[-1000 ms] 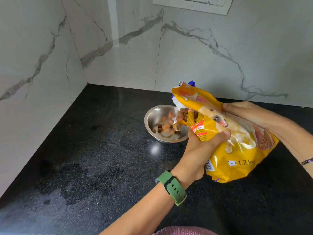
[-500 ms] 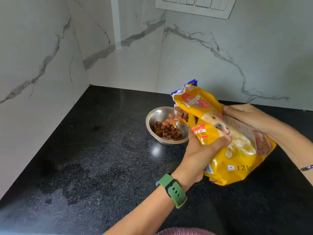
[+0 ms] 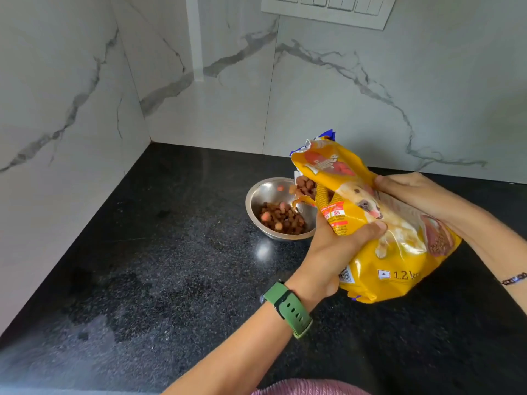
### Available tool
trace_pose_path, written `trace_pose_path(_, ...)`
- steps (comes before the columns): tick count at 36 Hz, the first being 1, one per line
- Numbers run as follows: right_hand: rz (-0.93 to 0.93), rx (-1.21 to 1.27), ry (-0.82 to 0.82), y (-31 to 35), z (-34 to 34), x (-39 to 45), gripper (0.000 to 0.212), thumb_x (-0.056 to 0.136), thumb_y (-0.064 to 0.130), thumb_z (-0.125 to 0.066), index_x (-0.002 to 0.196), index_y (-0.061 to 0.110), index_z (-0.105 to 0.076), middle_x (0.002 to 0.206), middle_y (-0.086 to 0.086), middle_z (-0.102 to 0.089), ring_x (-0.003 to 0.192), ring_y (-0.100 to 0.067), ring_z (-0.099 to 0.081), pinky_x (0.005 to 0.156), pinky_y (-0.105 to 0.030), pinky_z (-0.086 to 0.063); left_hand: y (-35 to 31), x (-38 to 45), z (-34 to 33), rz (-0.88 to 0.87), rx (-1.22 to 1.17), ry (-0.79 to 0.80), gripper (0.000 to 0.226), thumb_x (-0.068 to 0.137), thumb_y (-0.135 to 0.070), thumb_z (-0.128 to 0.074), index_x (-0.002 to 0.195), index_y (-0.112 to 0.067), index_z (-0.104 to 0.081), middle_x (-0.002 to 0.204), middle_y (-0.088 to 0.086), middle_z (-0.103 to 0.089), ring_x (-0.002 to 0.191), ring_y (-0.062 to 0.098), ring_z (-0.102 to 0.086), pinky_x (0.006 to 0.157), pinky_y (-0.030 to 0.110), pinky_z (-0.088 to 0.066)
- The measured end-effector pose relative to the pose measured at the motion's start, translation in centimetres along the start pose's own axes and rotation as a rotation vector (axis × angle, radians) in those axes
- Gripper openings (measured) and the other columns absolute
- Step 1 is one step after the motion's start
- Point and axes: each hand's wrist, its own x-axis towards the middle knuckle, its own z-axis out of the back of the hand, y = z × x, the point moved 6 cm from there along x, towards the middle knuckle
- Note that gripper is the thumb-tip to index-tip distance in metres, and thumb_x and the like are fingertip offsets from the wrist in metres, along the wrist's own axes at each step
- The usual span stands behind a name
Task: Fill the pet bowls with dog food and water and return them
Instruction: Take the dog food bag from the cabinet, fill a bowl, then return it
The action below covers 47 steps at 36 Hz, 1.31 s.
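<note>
A wet patch (image 3: 94, 332) is sitting on the near left of the black table (image 3: 159, 223), well away from the work. Further right, the steel bowl (image 3: 258, 201) is standing on the table near the back wall, partly filled with brown and orange dog food (image 3: 281, 218), and a few pieces are falling in from above. The left hand (image 3: 333, 252), a green watch (image 3: 288, 307) on its wrist, is clamping its grip round the lower front of the yellow bag (image 3: 399, 252), thumb pressed across the printed face. The bag is lying tilted, its torn mouth hanging just over the bowl's right rim. The right hand (image 3: 410, 192) is gripping the upper side of the bag, fingers curled onto it. To pour well, I judge the mouth should be staying over the bowl's middle rather than its edge, with the tilt being eased gently so the food is trickling, not rushing; a sudden slide could be sending pieces over the rim onto the table.
</note>
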Motion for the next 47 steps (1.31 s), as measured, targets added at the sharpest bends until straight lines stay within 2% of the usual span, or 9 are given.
trace_pose_path(8,0.003,-0.001,-0.03,-0.2,0.3,0.1,0.05,0.065,0.073,-0.052,0.085,0.033,-0.075,0.085,0.0,-0.076,0.082,-0.02,-0.073,0.085,-0.045,-0.055,-0.3,0.1,0.0,0.001,-0.01,0.011,0.072,0.075,-0.018,-0.078,0.135,-0.024,-0.039,0.124,0.007,-0.063,0.109,0.025,-0.064,0.088,0.041,-0.054)
trace_pose_path(12,-0.035,-0.054,0.006,-0.2,0.3,0.7,0.054,0.072,0.069,-0.052,0.081,0.02,-0.074,0.082,-0.003,-0.076,0.082,-0.024,-0.072,0.083,-0.044,-0.053,-0.6,0.1,-0.1,0.022,-0.04,0.022,0.064,0.078,-0.02,-0.075,0.134,-0.019,-0.045,0.122,0.008,-0.065,0.107,0.026,-0.065,0.085,0.039,-0.055)
trace_pose_path(17,-0.002,-0.036,-0.049,-0.3,0.6,0.7,0.046,0.067,0.074,-0.051,0.083,0.037,-0.074,0.082,0.006,-0.076,0.082,-0.017,-0.072,0.082,-0.039,-0.054,-0.3,0.1,0.1,-0.013,-0.015,-0.004,0.069,0.076,-0.017,-0.076,0.135,-0.02,-0.04,0.123,0.009,-0.063,0.108,0.025,-0.064,0.086,0.039,-0.055)
trace_pose_path(20,-0.022,-0.08,0.007,-0.6,0.0,0.9,0.042,0.08,0.066,-0.05,0.082,0.032,-0.075,0.082,0.002,-0.076,0.084,-0.02,-0.072,0.087,-0.046,-0.054,-0.4,0.1,0.1,0.019,-0.025,0.015,0.068,0.076,-0.021,-0.076,0.135,-0.021,-0.042,0.123,0.008,-0.064,0.108,0.025,-0.064,0.087,0.039,-0.055)
trace_pose_path(22,-0.015,-0.071,-0.01,-0.7,0.1,0.8,0.049,0.074,0.071,-0.051,0.082,0.029,-0.075,0.082,0.0,-0.076,0.082,-0.02,-0.072,0.088,-0.048,-0.054,0.0,-0.1,0.2,0.013,-0.028,0.001,0.07,0.075,-0.02,-0.078,0.134,-0.023,-0.04,0.122,0.006,-0.064,0.106,0.024,-0.065,0.085,0.038,-0.056)
trace_pose_path(25,-0.006,-0.069,-0.022,-0.6,0.2,0.7,0.053,0.064,0.077,-0.05,0.082,0.034,-0.075,0.082,0.002,-0.076,0.081,-0.019,-0.072,0.087,-0.047,-0.054,-0.1,0.0,0.3,0.0,-0.033,-0.01,0.071,0.075,-0.019,-0.078,0.134,-0.024,-0.038,0.121,0.005,-0.064,0.103,0.021,-0.066,0.077,0.032,-0.057)
trace_pose_path(32,0.026,-0.105,-0.041,0.1,0.5,0.4,0.052,0.068,0.072,-0.048,0.079,0.029,-0.075,0.08,0.0,-0.076,0.079,-0.019,-0.072,0.08,-0.041,-0.054,-0.1,-0.1,-0.1,-0.007,-0.043,-0.011,0.069,0.074,-0.02,-0.078,0.132,-0.025,-0.04,0.118,0.004,-0.065,0.102,0.02,-0.066,0.08,0.034,-0.057)
trace_pose_path(43,-0.013,-0.192,0.011,0.5,-0.1,0.3,0.05,0.081,0.061,-0.048,0.083,0.019,-0.075,0.085,-0.008,-0.075,0.084,-0.024,-0.07,0.085,-0.044,-0.053,-0.2,-0.3,-0.2,0.034,-0.076,0.003,0.066,0.075,-0.022,-0.077,0.132,-0.021,-0.044,0.119,0.007,-0.066,0.102,0.023,-0.067,0.075,0.033,-0.057)
trace_pose_path(47,0.025,-0.173,-0.046,0.6,0.3,0.1,0.043,0.08,0.061,-0.049,0.079,0.027,-0.075,0.078,0.001,-0.075,0.077,-0.016,-0.071,0.071,-0.033,-0.053,0.0,-0.5,-0.2,0.004,-0.082,-0.018,0.064,0.076,-0.016,-0.076,0.13,-0.022,-0.043,0.116,0.006,-0.066,0.098,0.019,-0.068,0.069,0.028,-0.058)
